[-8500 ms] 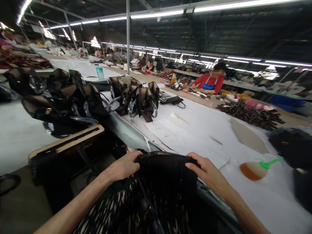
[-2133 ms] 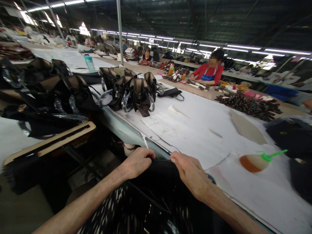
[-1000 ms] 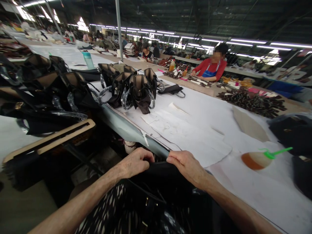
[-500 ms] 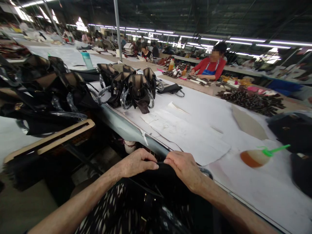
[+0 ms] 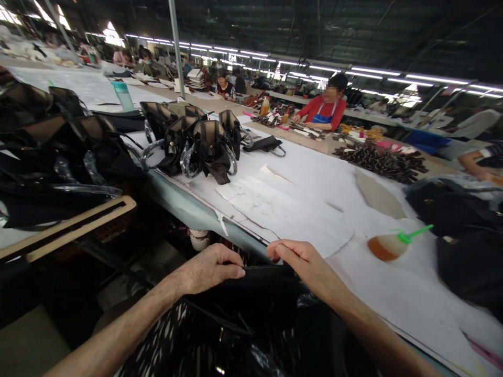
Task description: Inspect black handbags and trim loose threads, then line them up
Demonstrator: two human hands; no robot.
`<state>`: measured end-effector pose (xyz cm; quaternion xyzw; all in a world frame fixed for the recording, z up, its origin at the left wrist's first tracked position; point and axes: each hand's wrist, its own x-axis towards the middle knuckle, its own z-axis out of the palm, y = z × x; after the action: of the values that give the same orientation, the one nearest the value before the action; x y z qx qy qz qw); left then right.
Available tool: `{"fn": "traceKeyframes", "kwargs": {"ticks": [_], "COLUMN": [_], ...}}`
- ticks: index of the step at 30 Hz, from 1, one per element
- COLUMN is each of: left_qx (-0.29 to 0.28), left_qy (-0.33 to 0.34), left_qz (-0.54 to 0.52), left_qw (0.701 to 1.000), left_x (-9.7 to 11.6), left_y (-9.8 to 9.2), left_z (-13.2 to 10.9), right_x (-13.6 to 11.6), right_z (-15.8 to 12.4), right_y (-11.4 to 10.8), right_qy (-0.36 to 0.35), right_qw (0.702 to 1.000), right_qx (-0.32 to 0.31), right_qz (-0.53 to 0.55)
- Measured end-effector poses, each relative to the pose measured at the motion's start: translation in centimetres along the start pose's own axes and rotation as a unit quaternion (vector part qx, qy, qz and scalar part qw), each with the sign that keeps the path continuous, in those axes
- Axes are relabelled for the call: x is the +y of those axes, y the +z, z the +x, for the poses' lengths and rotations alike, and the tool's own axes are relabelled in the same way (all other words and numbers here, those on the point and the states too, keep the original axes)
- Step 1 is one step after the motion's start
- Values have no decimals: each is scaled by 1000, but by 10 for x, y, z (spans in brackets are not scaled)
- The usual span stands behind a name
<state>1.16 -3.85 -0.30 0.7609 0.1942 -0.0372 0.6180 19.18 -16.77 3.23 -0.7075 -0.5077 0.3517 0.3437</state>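
Observation:
A black handbag (image 5: 255, 285) lies in my lap, its upper edge raised towards the table. My left hand (image 5: 208, 269) pinches that edge between thumb and fingers. At the right end of the same edge, my right hand (image 5: 302, 259) has its fingers curled in against the thumb. Its fingertips appear just above the edge, and whether they grip anything is hidden. Gold-coloured metal pieces and a plastic-wrapped handle show dimly lower on the bag. Much of its dark body blends into the shadow and the patterned cloth below.
Black handbags (image 5: 212, 149) with wrapped handles stand on the white table (image 5: 314, 183), more at left. A bottle of amber liquid with a green spout (image 5: 389, 246) lies right of my hands. A slotted wooden board (image 5: 98, 217) juts out left. A person in red (image 5: 334, 107) works across the table.
My right hand has lifted slightly off the bag's edge and its fingers have curled. My left hand still pinches the edge. The whole view has shifted a little to the right.

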Motion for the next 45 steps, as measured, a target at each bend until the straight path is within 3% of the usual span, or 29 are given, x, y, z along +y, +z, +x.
{"fn": "traceKeyframes", "kwargs": {"ticks": [7, 15, 20, 25, 29, 33, 37, 45], "left_qx": [-16, -25, -15, -11, -16, -14, -10, -6], "left_qy": [0, -8, -9, -10, -21, -34, -32, -28], "left_qz": [12, -1, 1, 15, 3, -16, -20, -31], "left_qw": [1000, 1000, 1000, 1000, 1000, 999, 999, 999], "left_x": [-2, -1, -2, -3, -3, -3, -2, -6], "left_y": [-1, -1, 3, 5, 5, 5, 6, 5], "left_z": [-1, -1, -3, -4, -4, -6, -8, -5], "right_x": [6, 4, 19, 30, 35, 39, 36, 17], "right_z": [-9, -7, -3, -5, -11, -18, -19, -14], "right_y": [-23, -16, -14, -19, -23, -28, -28, -17], "right_qy": [94, 61, 146, 161, 195, 176, 149, 60], "right_qw": [994, 993, 982, 966, 934, 917, 939, 997], "right_qx": [-39, -61, -112, -105, -91, -93, -93, -44], "right_qz": [-29, -80, 46, 173, 286, 346, 295, 31]}}
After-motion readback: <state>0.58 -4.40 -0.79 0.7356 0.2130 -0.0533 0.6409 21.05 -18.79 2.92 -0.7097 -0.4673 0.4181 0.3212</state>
